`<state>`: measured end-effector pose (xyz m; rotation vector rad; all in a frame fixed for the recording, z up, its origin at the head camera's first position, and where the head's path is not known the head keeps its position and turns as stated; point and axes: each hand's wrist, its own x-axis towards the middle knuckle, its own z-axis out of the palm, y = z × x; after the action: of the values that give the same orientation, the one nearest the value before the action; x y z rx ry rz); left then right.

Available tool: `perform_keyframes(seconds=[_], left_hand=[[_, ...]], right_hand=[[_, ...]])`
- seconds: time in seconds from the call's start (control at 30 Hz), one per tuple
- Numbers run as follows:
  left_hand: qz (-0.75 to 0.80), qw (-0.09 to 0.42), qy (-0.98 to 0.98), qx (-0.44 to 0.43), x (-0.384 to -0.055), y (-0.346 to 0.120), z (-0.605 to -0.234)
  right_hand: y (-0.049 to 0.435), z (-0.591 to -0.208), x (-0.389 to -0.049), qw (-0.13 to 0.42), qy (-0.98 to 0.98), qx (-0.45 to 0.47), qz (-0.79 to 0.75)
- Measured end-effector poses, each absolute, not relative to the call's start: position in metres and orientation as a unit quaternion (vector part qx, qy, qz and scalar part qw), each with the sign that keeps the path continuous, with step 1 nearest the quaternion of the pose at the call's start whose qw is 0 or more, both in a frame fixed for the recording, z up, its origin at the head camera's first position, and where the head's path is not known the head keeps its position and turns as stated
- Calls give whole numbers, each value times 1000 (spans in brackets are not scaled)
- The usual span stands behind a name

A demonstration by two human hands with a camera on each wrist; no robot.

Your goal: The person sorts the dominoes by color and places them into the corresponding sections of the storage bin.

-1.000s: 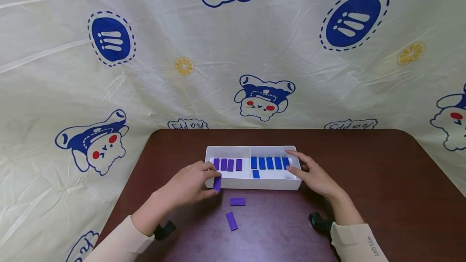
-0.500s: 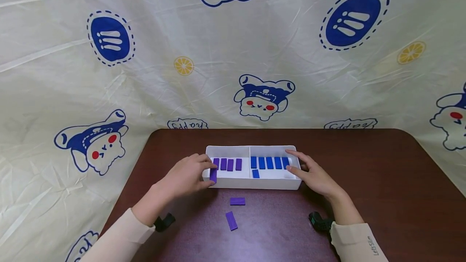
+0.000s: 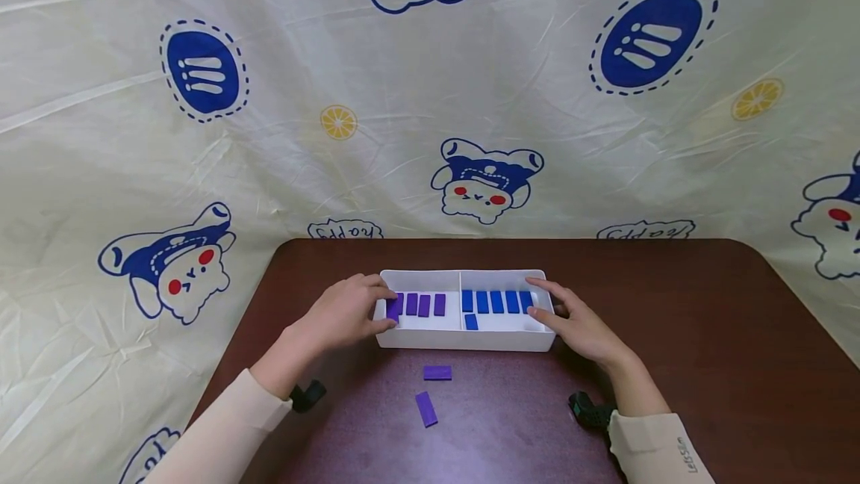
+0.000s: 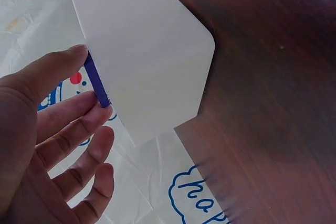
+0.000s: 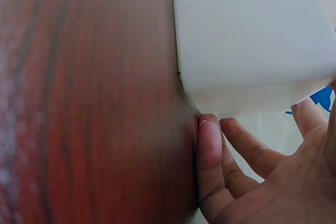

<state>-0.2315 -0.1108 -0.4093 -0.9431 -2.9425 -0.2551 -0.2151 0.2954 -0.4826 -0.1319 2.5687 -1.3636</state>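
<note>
My left hand [image 3: 344, 311] pinches a small purple rectangular tile [image 3: 393, 311] between thumb and fingers at the left end of a white two-compartment box [image 3: 470, 340]. In the left wrist view the tile [image 4: 97, 80] shows as a thin edge at the box rim, with the other fingers loosely bent. A row of purple tiles [image 3: 424, 305] stands in the left compartment. Blue tiles [image 3: 496, 302] fill a row in the right one, with one more in front. My right hand [image 3: 579, 323] holds the box's right end, thumb and index finger over its rim, other fingers against the outer wall.
Two loose purple tiles lie on the dark wooden table [image 3: 510, 409] in front of the box: one crosswise [image 3: 437, 373], one slanted [image 3: 426, 409] nearer me. A printed white sheet [image 3: 403, 185] hangs behind the table's far edge.
My left hand has carried the purple tile from in front of the box's front wall, back and slightly left, over the left compartment. The right hand has stayed in place.
</note>
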Motion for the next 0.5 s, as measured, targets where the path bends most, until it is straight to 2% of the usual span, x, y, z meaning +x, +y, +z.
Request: perform_keyframes(seconds=[0.5], left_hand=[[-79, -13, -954, -288, -241, -109, -410]], right_hand=[[295, -483, -215, 111, 879, -48, -462]])
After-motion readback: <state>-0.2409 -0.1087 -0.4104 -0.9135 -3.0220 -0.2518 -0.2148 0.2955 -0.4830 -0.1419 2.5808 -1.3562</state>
